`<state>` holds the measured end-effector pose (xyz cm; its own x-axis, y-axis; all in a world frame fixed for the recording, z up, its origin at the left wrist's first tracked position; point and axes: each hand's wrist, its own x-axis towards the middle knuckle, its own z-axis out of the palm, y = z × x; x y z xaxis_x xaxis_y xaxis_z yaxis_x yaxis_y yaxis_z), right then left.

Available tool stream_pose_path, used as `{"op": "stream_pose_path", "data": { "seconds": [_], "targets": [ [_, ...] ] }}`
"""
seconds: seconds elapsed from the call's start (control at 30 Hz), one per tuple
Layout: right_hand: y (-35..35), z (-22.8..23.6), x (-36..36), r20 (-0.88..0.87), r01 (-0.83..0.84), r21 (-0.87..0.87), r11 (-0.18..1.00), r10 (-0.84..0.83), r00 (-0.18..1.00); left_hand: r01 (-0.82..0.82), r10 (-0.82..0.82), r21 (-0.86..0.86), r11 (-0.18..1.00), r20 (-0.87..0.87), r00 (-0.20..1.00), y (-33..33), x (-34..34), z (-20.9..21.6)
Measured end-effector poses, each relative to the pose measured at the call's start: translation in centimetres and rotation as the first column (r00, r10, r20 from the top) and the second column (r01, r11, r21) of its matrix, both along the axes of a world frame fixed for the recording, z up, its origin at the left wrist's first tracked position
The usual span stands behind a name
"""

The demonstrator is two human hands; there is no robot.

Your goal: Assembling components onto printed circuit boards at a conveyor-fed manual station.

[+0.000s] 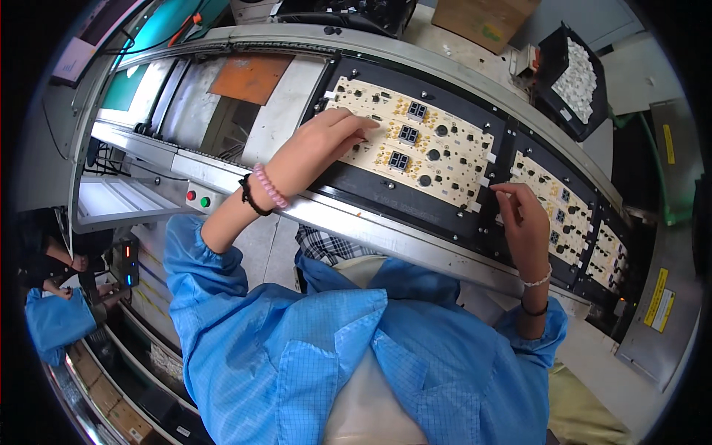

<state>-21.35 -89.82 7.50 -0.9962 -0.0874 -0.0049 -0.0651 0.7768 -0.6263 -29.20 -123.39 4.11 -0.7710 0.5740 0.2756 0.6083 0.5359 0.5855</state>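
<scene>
My left hand (320, 144), with a pink bead bracelet at the wrist, reaches over the left end of a cream circuit board (452, 175). Its fingers stretch loosely to the right above the board, and nothing shows in them. The board carries three two-digit displays (407, 134), round black parts (434, 155) and small yellow parts. It lies in a black carrier frame (363, 182). My right hand (521, 215) hovers beside the board's right end, at the gap before a second circuit board (546, 194). Its fingers are bent but apart, with nothing visible between them.
The frame rests on a conveyor with metal rails (393, 230). A third circuit board (607, 256) lies at the far right. Behind are a black bin of white parts (575, 81) and a cardboard box (486, 22). Red and green buttons (198, 198) sit front left. Another person's blue sleeve (59, 322) shows left.
</scene>
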Motion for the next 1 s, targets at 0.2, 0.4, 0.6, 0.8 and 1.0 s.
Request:
{"op": "stream_pose_path", "data": {
  "seconds": [0.2,0.4,0.6,0.8,1.0],
  "targets": [
    [0.0,-0.6,-0.1,-0.063,0.005,0.024,1.000,-0.003,0.998,-0.023,0.007,-0.150,0.988,-0.103,0.995,0.2,-0.4,-0.3],
    [0.1,-0.7,-0.2,-0.067,0.013,0.008,1.000,-0.012,0.998,-0.017,-0.020,-0.215,0.976,-0.166,0.986,0.9,-0.5,-0.5],
    [0.9,0.3,-1.0,-0.020,-0.001,0.016,1.000,0.001,1.000,-0.014,-0.021,-0.232,0.973,-0.145,0.989,1.4,-0.7,-0.3],
    [7.2,0.8,-7.9,-0.038,-0.186,-0.166,0.968,0.182,0.983,-0.005,-0.003,-0.127,0.992,-0.062,0.998,-0.1,-0.1,1.5],
    [14.6,2.0,-20.4,0.207,0.278,-0.522,0.807,-0.196,0.958,-0.014,-0.003,-0.133,0.991,-0.124,0.992,-1.2,1.1,1.2]
  ]
}}
